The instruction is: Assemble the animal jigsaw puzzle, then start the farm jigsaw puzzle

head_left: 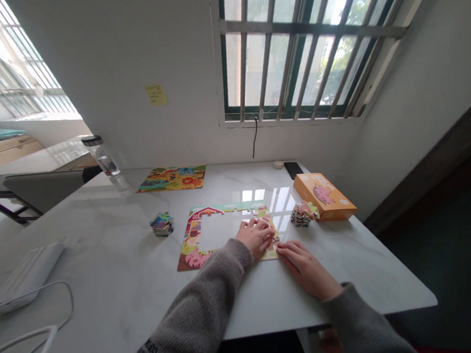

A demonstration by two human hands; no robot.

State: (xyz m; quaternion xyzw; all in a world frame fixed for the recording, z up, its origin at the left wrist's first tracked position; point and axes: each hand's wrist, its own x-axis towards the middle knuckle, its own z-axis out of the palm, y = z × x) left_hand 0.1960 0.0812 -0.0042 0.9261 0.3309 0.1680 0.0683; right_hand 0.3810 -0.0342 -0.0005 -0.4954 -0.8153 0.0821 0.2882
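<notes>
A partly built jigsaw puzzle lies on the table as a joined border with a bare middle. A red barn shows at its top left and a pink animal at its bottom left. My left hand rests over the puzzle's right side, fingers spread a little and bent onto the pieces there. Those pieces are partly hidden under it. My right hand lies on the table at the lower right corner, fingertips touching the puzzle's edge, fingers stretched out. Stacks of loose puzzle pieces stand to the left and right.
An orange box sits at the right, with a phone behind it. A finished-looking animal picture lies at the back. A clear bottle stands at the back left. A white device with a cable lies at the left.
</notes>
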